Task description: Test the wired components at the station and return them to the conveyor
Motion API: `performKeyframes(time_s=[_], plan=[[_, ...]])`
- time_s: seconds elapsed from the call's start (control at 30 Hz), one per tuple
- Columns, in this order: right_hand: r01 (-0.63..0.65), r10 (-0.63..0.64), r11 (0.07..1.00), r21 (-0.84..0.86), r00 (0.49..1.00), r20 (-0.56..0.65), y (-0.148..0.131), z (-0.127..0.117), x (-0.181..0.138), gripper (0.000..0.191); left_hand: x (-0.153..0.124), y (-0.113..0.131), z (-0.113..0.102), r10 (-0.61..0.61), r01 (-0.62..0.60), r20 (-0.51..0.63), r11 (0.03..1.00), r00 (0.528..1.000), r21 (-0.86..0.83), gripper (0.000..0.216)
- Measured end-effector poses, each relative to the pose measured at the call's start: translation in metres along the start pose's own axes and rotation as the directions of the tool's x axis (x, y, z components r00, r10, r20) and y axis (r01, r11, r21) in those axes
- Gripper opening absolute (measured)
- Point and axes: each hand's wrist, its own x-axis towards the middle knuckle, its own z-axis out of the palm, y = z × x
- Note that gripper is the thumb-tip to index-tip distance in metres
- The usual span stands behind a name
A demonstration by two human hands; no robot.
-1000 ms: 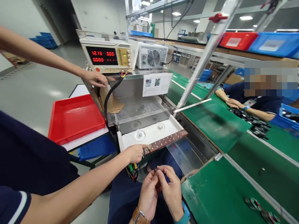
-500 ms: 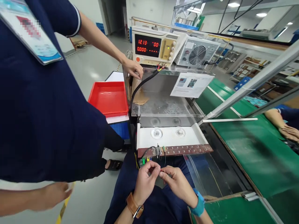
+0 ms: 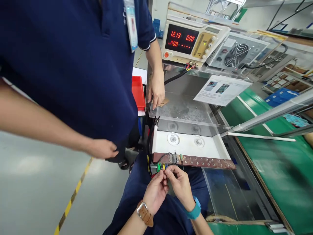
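Observation:
My left hand (image 3: 156, 192) and my right hand (image 3: 180, 185) meet fingertip to fingertip just below the brown terminal strip (image 3: 205, 161). Both are closed in a pinch, and whatever lies between the fingers is too small and covered to name. Right beyond my fingertips are a green clip (image 3: 159, 167) and a yellow clip (image 3: 164, 166), with a bit of blue beside them. A black cable (image 3: 160, 157) loops over the strip's left end. Behind the strip sits a white tray (image 3: 187, 148) with two round fittings.
A power supply (image 3: 188, 40) with red digits stands at the back, beside a grey fan unit (image 3: 238, 55). To the left a co-worker (image 3: 80, 65) stands close, one hand (image 3: 157, 88) over the bench edge. A red bin (image 3: 138, 93) is behind them; a green conveyor (image 3: 276, 156) runs right.
My view has swung left. My hands have come up nearer the coloured clips, still pinched together. The co-worker has stepped closer, and their hand has come down from beside the power supply.

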Motion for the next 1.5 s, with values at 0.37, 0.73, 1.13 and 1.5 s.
performKeyframes(time_s=[0.37, 0.73, 1.13, 1.5], plan=[[0.395, -0.379, 0.756, -0.522, 0.914, 0.143, 0.005, -0.008, 0.043, 0.018, 0.025, 0.022, -0.033, 0.403, -0.257, 0.071, 0.428, 0.912, 0.867, 0.038], [0.41, -0.384, 0.697, -0.589, 0.906, 0.178, 0.012, -0.006, 0.043, 0.017, 0.032, 0.022, -0.029, 0.263, -0.202, 0.082, 0.47, 0.961, 0.859, 0.033], [0.444, -0.365, 0.645, -0.621, 0.894, 0.26, 0.013, -0.008, 0.045, 0.018, 0.035, 0.02, -0.032, 0.231, -0.213, 0.092, 0.581, 0.969, 0.785, 0.038], [0.534, -0.27, 0.432, -0.727, 0.845, 0.461, -0.008, -0.01, 0.054, 0.02, 0.033, 0.028, -0.028, 0.052, -0.045, 0.009, 0.737, 0.999, 0.675, 0.041]])
